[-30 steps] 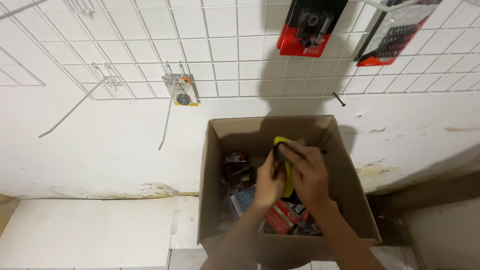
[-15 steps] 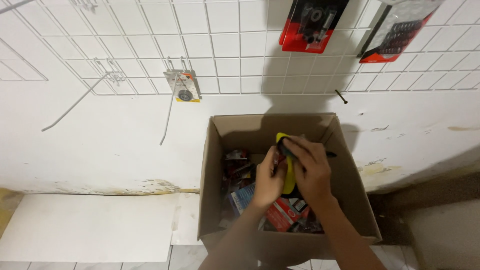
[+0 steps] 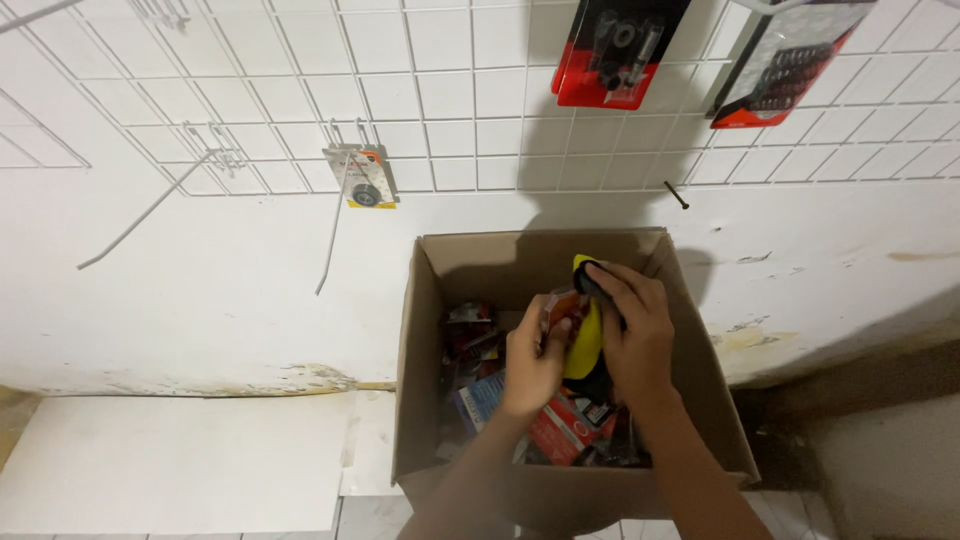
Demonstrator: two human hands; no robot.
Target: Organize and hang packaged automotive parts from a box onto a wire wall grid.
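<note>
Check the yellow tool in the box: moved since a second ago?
Barely. The yellow tool, held by the right hand, stays near the cardboard box back wall.

Hands [image 3: 590, 345] on yellow tool [image 3: 584, 340] over box [image 3: 420, 400]

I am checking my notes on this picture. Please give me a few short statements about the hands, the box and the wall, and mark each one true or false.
1. Both hands are over the open cardboard box. True.
2. The right hand grips a yellow and black item. True.
3. The left hand rests on the white floor board. False: it is over the box, at the same item.
4. The box is empty. False: it holds many small packaged goods.
5. Packaged items hang on a white wire grid on the wall. True.
</note>
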